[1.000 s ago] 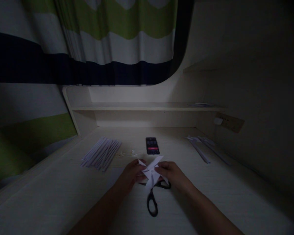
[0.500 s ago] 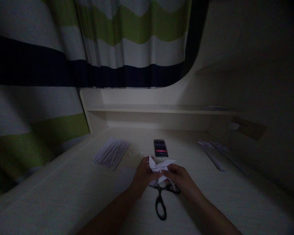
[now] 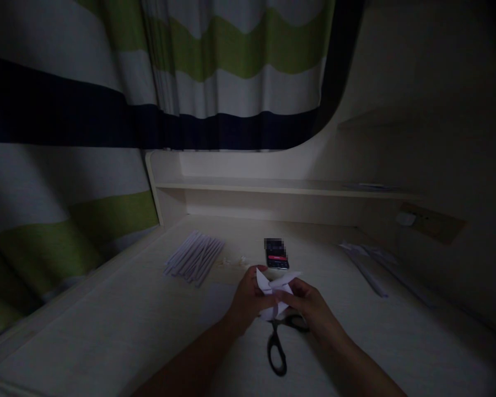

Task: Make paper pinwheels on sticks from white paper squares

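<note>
A white paper pinwheel point(image 3: 278, 288) with pointed, folded-over blades is held up between both hands, low in the middle of the view. My left hand point(image 3: 250, 295) grips its left side, with the thumb pressed near its centre. From the right, my right hand point(image 3: 303, 298) pinches it, thumb meeting the left thumb at the middle. Below the paper lies a pair of black-handled scissors point(image 3: 276, 353), handles spread apart; the paper and hands hide its blades. A flat sheet of paper point(image 3: 217, 303) rests on the desk left of my left hand.
Paper sticks point(image 3: 194, 256) lie in a pile on the left of the desk. Small pale bits point(image 3: 242, 260) sit near a phone point(image 3: 277, 256). At right are long plastic-looking packets point(image 3: 366, 270). A shelf point(image 3: 248, 186) runs along the back, beside a curtain point(image 3: 107, 165).
The camera view has shifted slightly, moving everything a little to the right. Fingers of my right hand have closed in over the paper's right blade, and its lower right tip now shows less.
</note>
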`<state>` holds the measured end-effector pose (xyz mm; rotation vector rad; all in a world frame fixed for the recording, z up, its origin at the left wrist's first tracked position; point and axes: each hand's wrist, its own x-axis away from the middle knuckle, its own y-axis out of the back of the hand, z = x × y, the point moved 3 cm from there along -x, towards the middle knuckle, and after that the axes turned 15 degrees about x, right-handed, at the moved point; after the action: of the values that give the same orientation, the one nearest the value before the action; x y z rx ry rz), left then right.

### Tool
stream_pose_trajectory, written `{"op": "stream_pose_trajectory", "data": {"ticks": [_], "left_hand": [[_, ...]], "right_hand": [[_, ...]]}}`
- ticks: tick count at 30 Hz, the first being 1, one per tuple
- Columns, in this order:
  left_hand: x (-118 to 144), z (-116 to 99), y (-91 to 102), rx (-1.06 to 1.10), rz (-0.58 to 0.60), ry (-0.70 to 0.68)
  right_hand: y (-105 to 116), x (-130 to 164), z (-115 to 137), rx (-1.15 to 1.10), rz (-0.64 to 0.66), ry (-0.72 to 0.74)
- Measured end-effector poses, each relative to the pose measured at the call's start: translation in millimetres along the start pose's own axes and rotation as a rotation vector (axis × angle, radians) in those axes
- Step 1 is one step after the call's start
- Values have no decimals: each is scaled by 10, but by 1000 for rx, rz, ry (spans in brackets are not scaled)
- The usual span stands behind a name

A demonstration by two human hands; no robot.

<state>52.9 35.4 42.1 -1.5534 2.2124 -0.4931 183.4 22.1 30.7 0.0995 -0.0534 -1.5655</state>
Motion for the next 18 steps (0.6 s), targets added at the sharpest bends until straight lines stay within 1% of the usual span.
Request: {"op": "stream_pose_trajectory", "data": {"ticks": [4,6,8,10,11,12,13,16,18], "left_hand": [[2,-10,-31,43,32,-4],[-8,-19,-38,38,29,10],[-39,-44,1,-22,4,-2],[-96,-97,113,-176,-47,-81],[-132,-139,198,-334,-92,-157],[-168,-186,293,-552,-147,-244],[-206,-229,398,-789,-220,-303],[-318,-303,723,-960,-356,-302],[-371,-343,880,-1057,-428,-273]], "right_hand": [[18,5,22,-8,6,4],[43,15,47,5,-25,9],[76,26,69,15,-69,6],[105,34,79,6,-96,-7],[115,35,80,-15,-95,-17],[122,34,77,-49,-86,-33],[126,32,71,-90,-70,-52],[135,18,57,-218,-28,-117],[145,9,60,-279,-15,-152]]}}
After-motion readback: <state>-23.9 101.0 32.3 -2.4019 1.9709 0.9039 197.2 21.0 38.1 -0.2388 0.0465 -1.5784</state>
